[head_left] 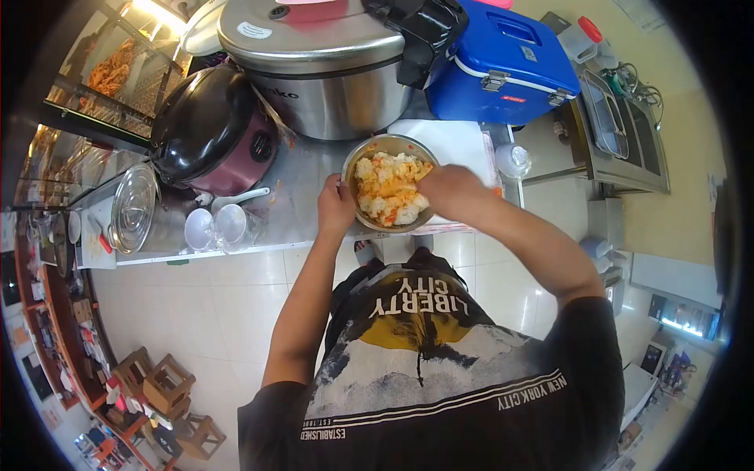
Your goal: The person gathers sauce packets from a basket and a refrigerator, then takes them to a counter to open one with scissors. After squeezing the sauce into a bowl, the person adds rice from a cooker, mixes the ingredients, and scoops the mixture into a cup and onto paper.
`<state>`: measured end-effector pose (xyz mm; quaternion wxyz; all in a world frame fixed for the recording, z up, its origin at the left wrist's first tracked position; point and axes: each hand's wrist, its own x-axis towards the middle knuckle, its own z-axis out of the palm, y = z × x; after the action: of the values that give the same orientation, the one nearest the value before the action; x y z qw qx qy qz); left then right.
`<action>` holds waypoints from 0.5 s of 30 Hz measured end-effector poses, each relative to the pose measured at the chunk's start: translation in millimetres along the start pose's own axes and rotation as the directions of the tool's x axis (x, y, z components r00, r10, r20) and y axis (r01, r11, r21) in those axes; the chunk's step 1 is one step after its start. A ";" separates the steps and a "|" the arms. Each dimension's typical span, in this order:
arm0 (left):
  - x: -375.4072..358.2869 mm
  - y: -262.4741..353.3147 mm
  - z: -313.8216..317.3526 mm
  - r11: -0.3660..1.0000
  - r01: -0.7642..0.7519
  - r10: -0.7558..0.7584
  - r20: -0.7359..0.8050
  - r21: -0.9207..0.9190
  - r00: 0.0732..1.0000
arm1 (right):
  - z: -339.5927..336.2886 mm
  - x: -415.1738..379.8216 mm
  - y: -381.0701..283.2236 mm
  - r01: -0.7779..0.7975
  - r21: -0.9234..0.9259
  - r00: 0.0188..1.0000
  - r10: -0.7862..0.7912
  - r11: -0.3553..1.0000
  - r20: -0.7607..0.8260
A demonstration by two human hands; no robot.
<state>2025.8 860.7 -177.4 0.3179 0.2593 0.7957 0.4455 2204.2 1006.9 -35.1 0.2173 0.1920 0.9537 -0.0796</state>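
A round metal bowl (355, 216) stands at the front edge of the steel counter (302, 188). In it lies white rice (391, 169) mixed with orange and yellow bits. My left hand (336, 206) grips the bowl's left rim, thumb on top. Over the right rim, my right hand (454, 192) is closed in a fist and slightly blurred. Whatever it holds, if anything, is hidden behind the fingers at the food.
Behind the bowl stand a large steel cooker (322, 86), a dark maroon rice cooker (228, 133) and a blue cooler box (506, 71). Plastic cups (230, 224), a white ladle (239, 198) and a glass lid (133, 208) lie left. Wrapped cups (514, 160) stand right.
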 end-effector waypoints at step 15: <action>-35.8 -10.9 -1.2 0.940 0.087 -0.060 0.091 -0.331 0.994 | -26.4 45.4 24.0 -0.171 -0.006 0.985 0.171 0.985 0.015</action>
<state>2047.3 830.1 -176.7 0.4051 0.1895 0.7045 0.5511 2165.9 1050.1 -33.4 0.2313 0.2719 0.9322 -0.0597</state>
